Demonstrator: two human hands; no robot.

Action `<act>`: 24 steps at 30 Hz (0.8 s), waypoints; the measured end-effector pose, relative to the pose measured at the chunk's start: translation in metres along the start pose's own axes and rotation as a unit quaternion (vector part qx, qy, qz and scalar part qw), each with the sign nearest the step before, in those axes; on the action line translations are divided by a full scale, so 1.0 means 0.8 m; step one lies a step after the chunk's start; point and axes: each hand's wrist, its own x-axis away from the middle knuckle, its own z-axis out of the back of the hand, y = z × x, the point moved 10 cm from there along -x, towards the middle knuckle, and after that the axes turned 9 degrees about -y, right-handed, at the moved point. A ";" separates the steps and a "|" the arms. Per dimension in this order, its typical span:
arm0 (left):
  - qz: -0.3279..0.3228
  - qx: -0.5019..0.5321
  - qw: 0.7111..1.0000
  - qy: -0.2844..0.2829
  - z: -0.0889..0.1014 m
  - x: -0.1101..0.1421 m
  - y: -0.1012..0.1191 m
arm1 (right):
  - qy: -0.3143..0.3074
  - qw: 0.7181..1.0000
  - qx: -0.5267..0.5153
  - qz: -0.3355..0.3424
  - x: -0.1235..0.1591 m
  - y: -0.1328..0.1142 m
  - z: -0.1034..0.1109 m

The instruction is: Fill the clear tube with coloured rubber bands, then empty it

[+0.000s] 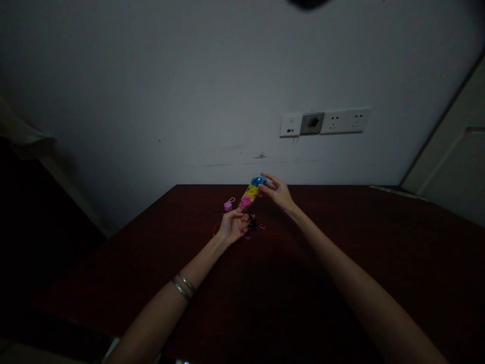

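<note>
A clear bottle (250,193) is held tilted above the table, filled with pink, yellow and blue layers of what look like small elastic hair bands. Its blue end is up and to the right, where my right hand (278,193) grips it between thumb and fingers. At the lower pink end, my left hand (234,226) is turned palm up with its fingers curled around the narrow end. Loose dark, red and pink bands (253,222) lie beside and partly behind my left hand. A purple cap with a loop (228,206) rests just beyond that hand.
The dark reddish-brown table (333,242) runs back to a pale wall (170,91). Sockets and switches (344,121) are set in the wall above the table. A light door or panel (454,151) stands at the right, and a dark shape (38,212) at the left.
</note>
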 end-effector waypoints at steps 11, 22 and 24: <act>-0.047 -0.020 0.988 0.148 0.043 0.000 0.012 | 0.048 0.999 0.008 0.003 -0.003 -0.003 0.026; -0.120 -0.083 0.969 0.201 0.055 0.013 0.028 | 0.046 0.999 0.016 0.001 -0.002 -0.009 0.025; -0.136 -0.088 0.972 0.173 0.044 0.012 0.032 | 0.036 0.999 0.016 0.000 -0.003 -0.007 0.022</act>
